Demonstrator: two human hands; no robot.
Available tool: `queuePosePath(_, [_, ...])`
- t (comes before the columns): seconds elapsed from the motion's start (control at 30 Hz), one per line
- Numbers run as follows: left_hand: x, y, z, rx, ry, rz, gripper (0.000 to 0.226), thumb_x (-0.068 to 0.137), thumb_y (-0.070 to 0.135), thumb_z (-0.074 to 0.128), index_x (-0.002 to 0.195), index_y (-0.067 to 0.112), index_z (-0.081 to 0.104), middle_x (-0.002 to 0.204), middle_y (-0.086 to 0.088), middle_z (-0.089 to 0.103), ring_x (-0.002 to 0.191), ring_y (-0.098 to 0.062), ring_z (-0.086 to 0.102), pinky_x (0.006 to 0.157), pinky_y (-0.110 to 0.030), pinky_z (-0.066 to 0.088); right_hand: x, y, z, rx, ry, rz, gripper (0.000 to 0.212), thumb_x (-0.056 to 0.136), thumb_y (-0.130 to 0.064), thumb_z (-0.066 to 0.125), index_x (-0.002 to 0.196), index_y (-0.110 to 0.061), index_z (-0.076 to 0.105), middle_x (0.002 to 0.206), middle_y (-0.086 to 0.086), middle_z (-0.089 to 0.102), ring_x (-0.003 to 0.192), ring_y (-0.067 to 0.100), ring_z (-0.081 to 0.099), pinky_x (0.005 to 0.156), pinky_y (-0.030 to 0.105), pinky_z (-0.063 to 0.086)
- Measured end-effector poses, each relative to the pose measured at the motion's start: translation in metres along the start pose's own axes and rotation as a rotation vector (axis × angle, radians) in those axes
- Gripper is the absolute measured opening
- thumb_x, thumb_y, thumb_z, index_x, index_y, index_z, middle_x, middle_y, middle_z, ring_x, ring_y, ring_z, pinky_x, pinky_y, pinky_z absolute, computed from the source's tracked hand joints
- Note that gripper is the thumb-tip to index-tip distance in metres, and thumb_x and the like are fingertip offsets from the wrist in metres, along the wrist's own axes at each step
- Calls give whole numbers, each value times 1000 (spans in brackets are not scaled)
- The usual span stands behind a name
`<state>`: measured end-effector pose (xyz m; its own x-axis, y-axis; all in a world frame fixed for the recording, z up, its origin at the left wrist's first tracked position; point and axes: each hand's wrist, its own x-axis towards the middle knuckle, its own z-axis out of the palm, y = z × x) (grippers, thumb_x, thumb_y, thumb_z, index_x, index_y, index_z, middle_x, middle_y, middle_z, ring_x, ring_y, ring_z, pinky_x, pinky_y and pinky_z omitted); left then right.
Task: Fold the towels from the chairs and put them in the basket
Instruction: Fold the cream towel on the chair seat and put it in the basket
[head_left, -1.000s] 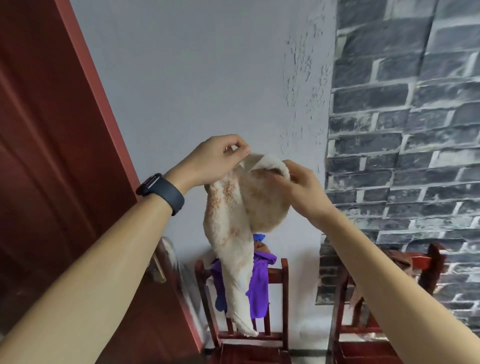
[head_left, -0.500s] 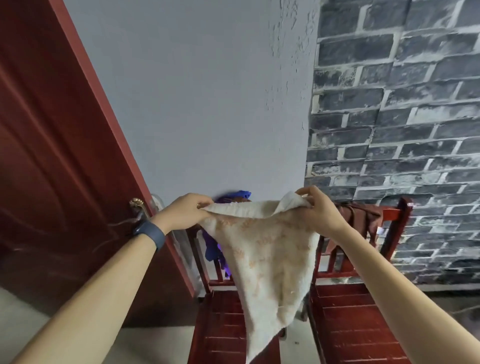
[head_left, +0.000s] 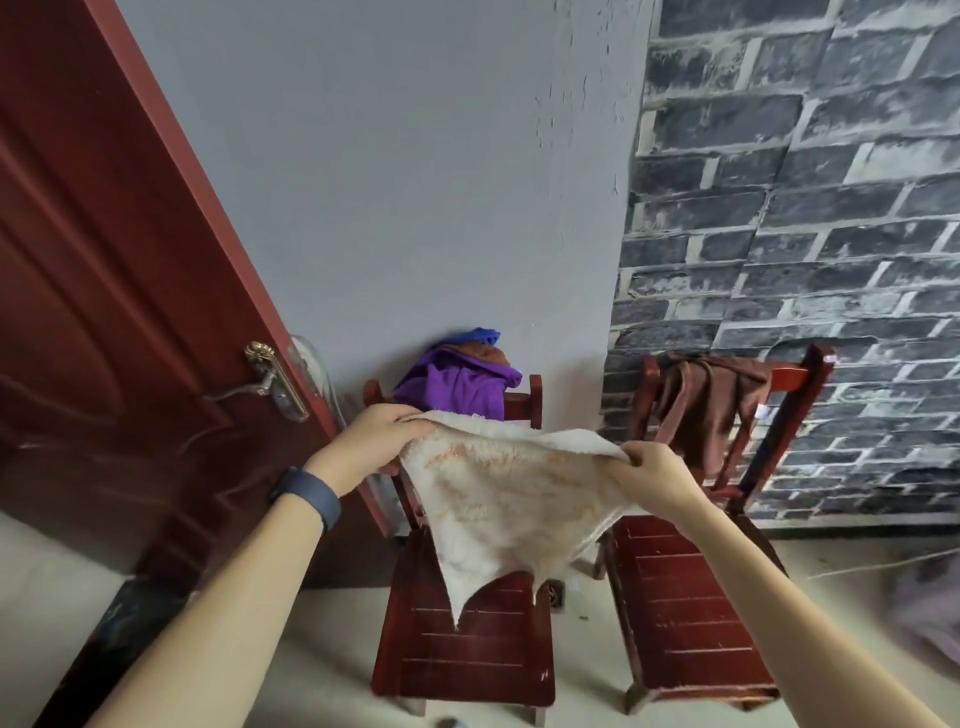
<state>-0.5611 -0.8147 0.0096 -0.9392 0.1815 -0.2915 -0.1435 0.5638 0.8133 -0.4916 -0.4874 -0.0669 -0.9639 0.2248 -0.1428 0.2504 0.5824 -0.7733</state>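
A cream towel (head_left: 506, 493) with faint orange marks hangs spread between my hands above the left red chair (head_left: 467, 660). My left hand (head_left: 376, 439) grips its left top corner and my right hand (head_left: 652, 475) pinches its right top corner. The lower edge droops to points over the seat. On the left chair's back lie a purple towel (head_left: 460, 387), with brown and blue cloth behind it. A brown towel (head_left: 706, 400) is draped over the back of the right red chair (head_left: 685, 613). No basket is in view.
A dark red door (head_left: 104, 312) with a brass handle (head_left: 272, 382) stands at the left. A grey wall is behind the chairs, with brick-pattern paper to the right. Pale floor runs beneath, and a blurred grey object sits at the far right edge.
The towel went from a bunched drape held high to being spread wide between my hands. My hands moved apart and lower, and the view tilted down onto the chair seats.
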Motion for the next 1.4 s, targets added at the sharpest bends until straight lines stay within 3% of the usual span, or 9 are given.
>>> queuePosePath(0.1, [-9,15,13,-338,-53,-25,18,96,21,59,103,21,76,98,-7,71,85,-18,64,60,-27,50,-11,-25,11,267,-37,-51,29,95,-36,59,88,-12,73,80,11,72,68,13,60,60,28,47])
queuePosePath(0.17, [-11,34,21,-398,-104,11,20,98,19,58,112,14,72,101,-9,70,87,-19,63,63,-29,49,-17,-52,20,394,-42,-180,16,94,-33,62,92,-21,72,80,-5,71,71,5,62,59,18,47])
queuePosePath(0.37, [-2,75,30,-181,-163,259,26,94,23,65,119,17,71,112,1,73,108,-12,67,94,-28,52,-23,-95,45,354,-212,-345,18,81,-17,76,92,-21,63,83,-6,69,77,9,66,71,25,52])
queuePosePath(0.53, [-6,29,52,-501,-63,186,64,71,67,71,125,38,58,123,4,67,115,-11,64,96,-31,49,-8,-106,33,722,-107,-166,12,82,-12,73,93,-11,68,76,2,72,71,20,70,61,32,58])
queuePosePath(0.67, [-12,-21,104,-286,-279,142,51,73,48,81,116,43,55,111,20,71,107,-1,65,85,-12,48,20,-112,19,1056,-200,40,20,93,-11,64,109,0,67,91,15,73,85,28,71,74,37,59])
queuePosePath(0.73, [-8,-29,120,-200,-262,124,45,77,35,83,117,34,63,109,18,72,107,-2,66,93,-23,51,33,-104,13,1098,-191,82,25,94,-14,65,114,0,67,98,18,70,91,30,69,81,40,55])
queuePosePath(0.93, [10,-25,122,-285,16,62,51,70,40,86,116,33,65,104,15,73,96,0,67,86,-25,52,-1,-31,37,674,-56,323,76,75,-61,78,131,-15,52,115,5,63,89,21,70,67,34,51])
queuePosePath(1.27, [12,-40,150,-9,-314,177,87,69,10,83,143,32,42,133,12,55,119,-6,56,91,-15,44,-36,19,79,481,-23,224,32,84,-51,75,102,-24,70,89,-2,78,89,17,74,86,47,60])
queuePosePath(1.4, [8,-45,149,-34,-199,91,66,69,25,83,125,37,50,109,17,64,87,14,61,70,-9,45,-33,33,81,501,100,248,15,89,-39,70,99,-28,70,80,-3,77,75,15,76,79,47,62])
